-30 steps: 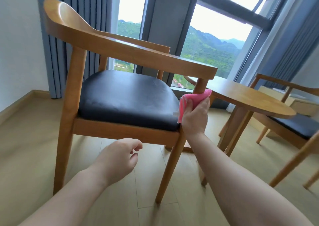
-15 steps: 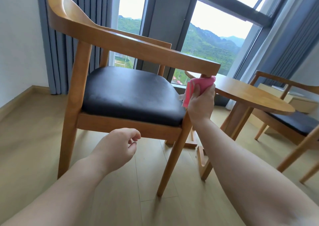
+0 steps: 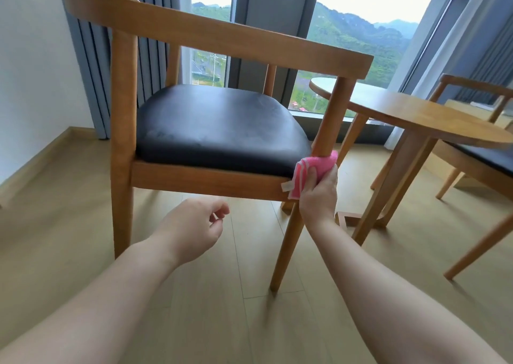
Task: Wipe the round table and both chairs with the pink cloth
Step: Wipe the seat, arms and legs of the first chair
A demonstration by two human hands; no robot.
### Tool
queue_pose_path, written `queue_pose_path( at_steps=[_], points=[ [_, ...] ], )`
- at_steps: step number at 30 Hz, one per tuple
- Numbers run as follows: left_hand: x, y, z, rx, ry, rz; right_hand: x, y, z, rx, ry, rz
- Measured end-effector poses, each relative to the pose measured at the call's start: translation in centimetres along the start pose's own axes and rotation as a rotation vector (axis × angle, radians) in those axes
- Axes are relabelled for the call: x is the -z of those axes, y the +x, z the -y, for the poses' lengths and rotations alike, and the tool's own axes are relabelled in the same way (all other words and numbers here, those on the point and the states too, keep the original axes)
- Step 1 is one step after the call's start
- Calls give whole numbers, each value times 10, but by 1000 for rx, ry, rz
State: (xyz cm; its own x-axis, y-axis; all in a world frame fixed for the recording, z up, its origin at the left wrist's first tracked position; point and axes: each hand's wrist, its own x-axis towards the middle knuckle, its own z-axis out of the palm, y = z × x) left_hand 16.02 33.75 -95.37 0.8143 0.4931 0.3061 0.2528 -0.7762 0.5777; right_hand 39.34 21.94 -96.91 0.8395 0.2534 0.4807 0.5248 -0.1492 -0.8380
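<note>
A wooden armchair [image 3: 216, 38] with a black seat cushion [image 3: 219, 130] fills the middle of the head view. My right hand [image 3: 319, 194] grips the folded pink cloth [image 3: 315, 169] and presses it round the chair's front right leg at seat height. My left hand [image 3: 194, 229] hovers in the air below the seat's front rail, fingers loosely curled, holding nothing. The round wooden table [image 3: 410, 113] stands to the right behind that leg. The second chair [image 3: 483, 155] is partly seen at the far right, behind the table.
Grey curtains [image 3: 91, 66] hang at the back left beside a white wall. A tall window [image 3: 358, 30] runs behind the furniture. The table's wooden base [image 3: 361, 219] spreads on the light wood floor close to the chair leg.
My right hand slid the pink cloth down the front right leg, from just under the armrest to seat level. The left hand stayed hovering. My view moved closer and lower.
</note>
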Motion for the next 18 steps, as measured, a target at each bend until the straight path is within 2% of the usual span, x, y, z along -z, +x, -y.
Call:
queue_pose_path(
  at_steps=[7, 10, 18],
  points=[
    [-6, -4, 9, 35, 28, 43, -9, -32, -34, -66, 29, 31],
    [-7, -5, 9, 35, 30, 44, -13, -41, -39, -10, -7, 29],
    [-7, -12, 17, -1, 30, 70, -28, -51, -52, 184, -312, -21]
  ],
)
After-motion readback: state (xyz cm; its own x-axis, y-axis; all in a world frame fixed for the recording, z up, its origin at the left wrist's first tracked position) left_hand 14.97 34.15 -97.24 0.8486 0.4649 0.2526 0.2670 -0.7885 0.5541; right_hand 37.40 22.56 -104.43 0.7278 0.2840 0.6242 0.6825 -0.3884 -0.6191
